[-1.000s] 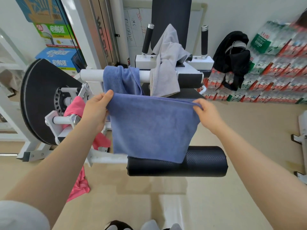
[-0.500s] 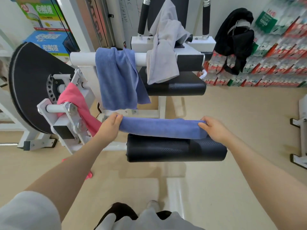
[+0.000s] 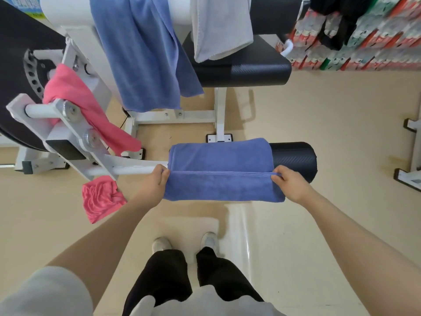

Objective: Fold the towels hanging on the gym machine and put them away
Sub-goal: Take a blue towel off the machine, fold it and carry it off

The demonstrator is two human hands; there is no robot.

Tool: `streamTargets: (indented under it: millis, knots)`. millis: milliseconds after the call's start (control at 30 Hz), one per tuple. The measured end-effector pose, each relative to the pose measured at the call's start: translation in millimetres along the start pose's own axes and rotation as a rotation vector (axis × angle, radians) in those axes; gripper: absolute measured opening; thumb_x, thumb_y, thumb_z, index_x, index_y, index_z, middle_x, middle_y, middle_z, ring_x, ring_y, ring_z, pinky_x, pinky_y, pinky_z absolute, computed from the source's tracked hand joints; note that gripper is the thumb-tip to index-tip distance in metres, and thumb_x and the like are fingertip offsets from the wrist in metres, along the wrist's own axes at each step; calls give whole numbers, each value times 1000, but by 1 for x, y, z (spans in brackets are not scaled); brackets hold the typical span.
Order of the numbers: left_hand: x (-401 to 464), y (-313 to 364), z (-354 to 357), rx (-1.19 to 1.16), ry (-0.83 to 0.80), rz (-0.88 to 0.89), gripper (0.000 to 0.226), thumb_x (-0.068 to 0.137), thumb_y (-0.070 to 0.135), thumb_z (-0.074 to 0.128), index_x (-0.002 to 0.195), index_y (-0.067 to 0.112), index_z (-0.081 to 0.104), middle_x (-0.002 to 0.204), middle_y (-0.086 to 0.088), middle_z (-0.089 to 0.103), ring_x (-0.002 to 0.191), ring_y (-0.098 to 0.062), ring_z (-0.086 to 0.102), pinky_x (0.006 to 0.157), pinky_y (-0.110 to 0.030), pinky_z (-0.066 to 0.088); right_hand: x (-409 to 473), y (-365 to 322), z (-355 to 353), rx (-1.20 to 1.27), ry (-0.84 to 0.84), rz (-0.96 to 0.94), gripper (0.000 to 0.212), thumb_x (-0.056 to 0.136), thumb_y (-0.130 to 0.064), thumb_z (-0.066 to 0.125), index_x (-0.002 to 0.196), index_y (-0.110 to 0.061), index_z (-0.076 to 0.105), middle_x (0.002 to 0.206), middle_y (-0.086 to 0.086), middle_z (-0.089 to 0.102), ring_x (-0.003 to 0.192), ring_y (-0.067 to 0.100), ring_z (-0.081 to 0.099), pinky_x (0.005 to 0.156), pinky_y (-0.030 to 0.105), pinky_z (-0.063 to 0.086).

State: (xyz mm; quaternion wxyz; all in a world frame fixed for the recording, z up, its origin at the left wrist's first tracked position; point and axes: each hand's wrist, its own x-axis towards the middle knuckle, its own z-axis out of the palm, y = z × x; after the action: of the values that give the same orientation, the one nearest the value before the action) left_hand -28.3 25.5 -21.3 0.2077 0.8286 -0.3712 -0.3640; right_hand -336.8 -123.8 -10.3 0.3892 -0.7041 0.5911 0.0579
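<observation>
Print on the blue box (image 3: 27, 3) and bottle packs (image 3: 376, 42) is too blurred to read.

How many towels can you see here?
4: a blue towel held over the black roller, another blue one and a grey one hanging behind, a pink one left.

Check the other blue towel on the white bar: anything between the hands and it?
Both hands are occupied: left hand and right hand pinch the ends of the folded blue towel draped over the black roller pad. That pad sits between them and the hanging blue towel; otherwise nothing visible blocks it.
</observation>
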Motion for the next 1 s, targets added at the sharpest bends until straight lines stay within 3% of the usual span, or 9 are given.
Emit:
streamTargets:
  millis: [133, 267, 433, 500, 567, 633, 700, 833, 1000]
  knots:
    - [13, 25, 2, -75, 31, 13, 30, 101, 26, 30, 72, 20, 35, 68, -1, 42, 64, -15, 41, 58, -32, 28, 12, -6, -6, -19, -2, 9, 16, 98, -24, 38, 96, -15, 51, 89, 4, 56, 81, 23, 52, 67, 31, 39]
    - [26, 36, 3, -53, -112, 0, 24, 100, 30, 31, 94, 12, 46, 84, -3, 49, 83, -22, 44, 75, -30, 29, 23, -7, -13, -40, -84, 25, 19, 97, -23, 37, 90, -14, 53, 90, 5, 57, 82, 23, 53, 74, 34, 41]
    - [38, 19, 15, -51, -228, -49, 34, 99, 32, 32, 83, 5, 45, 81, -7, 47, 81, -24, 44, 67, -24, 35, 34, -4, -11, -194, -277, 38, 24, 97, -25, 34, 77, -21, 46, 88, 3, 56, 78, 19, 50, 70, 33, 38]
    - [41, 19, 16, -77, -169, -38, 33, 99, 29, 33, 82, 2, 43, 79, -8, 45, 78, -23, 41, 66, -19, 33, 38, -6, -11, -116, -218, -9, 23, 96, -23, 37, 76, -19, 47, 81, 2, 54, 73, 19, 47, 68, 33, 37]
    - [46, 26, 11, -134, -70, -16, 32, 99, 26, 34, 83, 2, 46, 76, -6, 46, 74, -21, 41, 65, -18, 33, 40, -11, -18, 159, -142, -28, 23, 93, -21, 43, 71, -17, 47, 72, 0, 50, 69, 19, 43, 64, 33, 32]
    - [52, 35, 3, -207, 14, 3, 31, 99, 28, 34, 75, 12, 44, 69, 0, 44, 68, -17, 43, 65, -20, 34, 43, -18, -28, 415, -108, -37, 17, 82, -24, 46, 67, -16, 48, 68, 0, 46, 68, 18, 41, 62, 30, 29]
    - [61, 43, -3, -290, 79, 5, 30, 99, 31, 34, 71, 22, 43, 68, 4, 44, 66, -11, 44, 64, -23, 35, 50, -24, -36, 505, -57, -49, 15, 74, -24, 43, 68, -10, 48, 68, 5, 44, 68, 19, 39, 61, 30, 29]
    - [84, 42, 1, -519, 138, -136, 30, 98, 39, 36, 87, 18, 55, 74, 6, 52, 69, -11, 49, 66, -22, 39, 76, -24, -29, 415, 225, 38, 13, 91, -22, 47, 87, -13, 54, 79, -2, 53, 79, 17, 46, 66, 29, 34]
    - [76, 21, 11, -545, -21, -255, 35, 89, 46, 49, 79, 14, 61, 75, -2, 55, 73, -20, 51, 73, -35, 44, 73, -3, 3, 295, 155, 146, 26, 91, -29, 49, 90, -5, 59, 86, 9, 64, 83, 24, 59, 72, 38, 46]
